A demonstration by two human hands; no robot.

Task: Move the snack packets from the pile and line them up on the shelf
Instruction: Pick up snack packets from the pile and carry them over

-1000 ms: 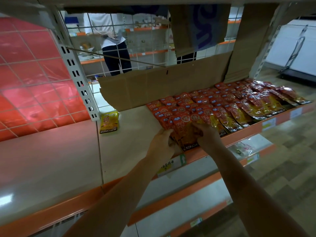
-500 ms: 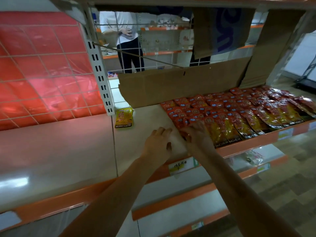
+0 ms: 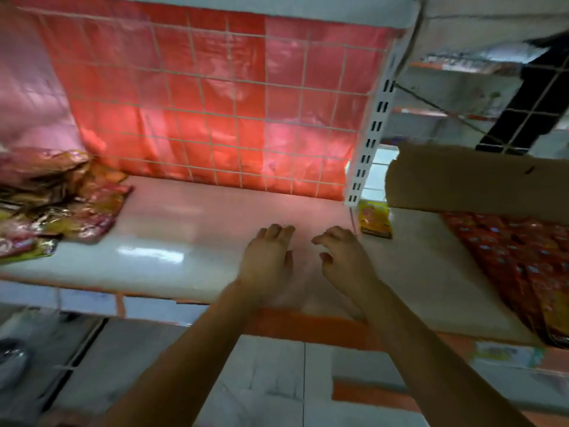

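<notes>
**Empty hands between the pile and the rows**

The shelf (image 3: 191,241) fills most of the view, a pale board with an orange front lip, backed from 10 to 1 o'clock by a wire grid over red plastic sheeting (image 3: 215,103). That backing closes off the rear, so packets pushed back have something to stop against. A white slotted upright (image 3: 371,131) at 2 o'clock splits the shelf into two bays.

At 3 o'clock a cardboard sheet (image 3: 474,180) stands along the back of the right bay, probably doing the same job as the sheeting. Below it, from 3 to 4 o'clock, the lined-up snack packets (image 3: 511,260) lie in overlapping red rows that run to the front lip, overlapped presumably to save room and keep the labels facing out.

At 9 o'clock the pile (image 3: 52,198) sits against the back of the left bay, a loose heap of crinkled yellow, red and pink packets, well apart from the rows.

Both hands hang over the bare middle of the shelf, near the upright. The left hand (image 3: 268,260) is palm down with fingers loosely extended and holds nothing. The right hand (image 3: 345,260), just beside it, has fingers slackly curled and is also empty. They look to be between loads, heading for the pile.

One yellow packet (image 3: 375,218) lies alone at the foot of the upright, at 2 o'clock, apart from both groups.
</notes>
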